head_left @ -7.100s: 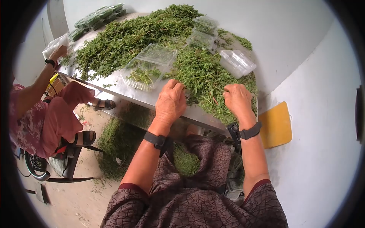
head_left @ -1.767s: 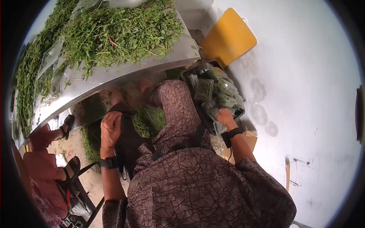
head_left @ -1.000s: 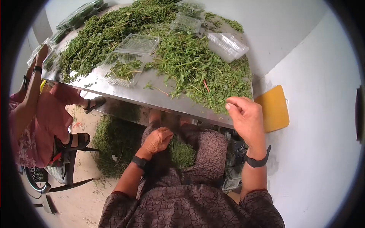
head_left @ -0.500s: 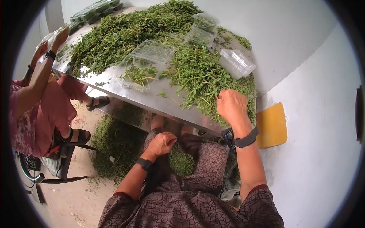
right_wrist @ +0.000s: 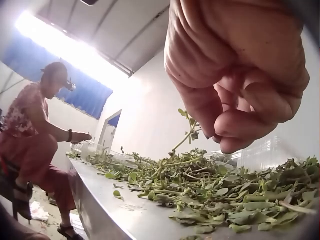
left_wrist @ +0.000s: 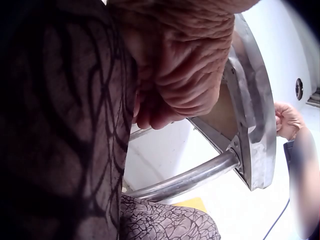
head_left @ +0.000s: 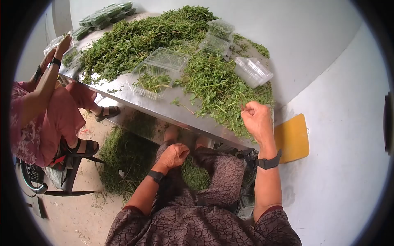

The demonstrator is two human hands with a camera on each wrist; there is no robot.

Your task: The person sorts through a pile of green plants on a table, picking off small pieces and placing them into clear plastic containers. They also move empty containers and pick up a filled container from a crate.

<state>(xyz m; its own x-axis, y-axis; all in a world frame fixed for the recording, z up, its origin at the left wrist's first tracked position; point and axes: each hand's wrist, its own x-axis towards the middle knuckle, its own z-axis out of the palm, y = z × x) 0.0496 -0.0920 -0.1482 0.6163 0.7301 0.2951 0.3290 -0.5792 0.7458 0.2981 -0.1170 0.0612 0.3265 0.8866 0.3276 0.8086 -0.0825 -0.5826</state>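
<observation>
My right hand (head_left: 258, 121) is over the front right of a heap of leafy greens (head_left: 213, 82) on a metal table. In the head view, its thumb and forefinger pinch a short reddish stem (head_left: 242, 108); the right wrist view shows the curled fingers close over the leaves. My left hand (head_left: 174, 156) rests over my lap, fingers loosely curled, with nothing visible in it. A bunch of finer greens (head_left: 195, 174) lies between my legs. An open clear plastic box (head_left: 143, 92) with a few sprigs stands to the left of the heap.
More clear boxes (head_left: 253, 73) stand at the heap's back right, and packed boxes (head_left: 104, 17) are stacked far left. Another person (head_left: 45, 106) sits at the left. A yellow board (head_left: 293, 137) leans on the right wall. Greens (head_left: 123, 160) lie on the floor.
Both hands were at the heap at first; then my right hand was over a floor crate of boxes. It has returned to the heap and taken the reddish stem; my left has dropped to my lap.
</observation>
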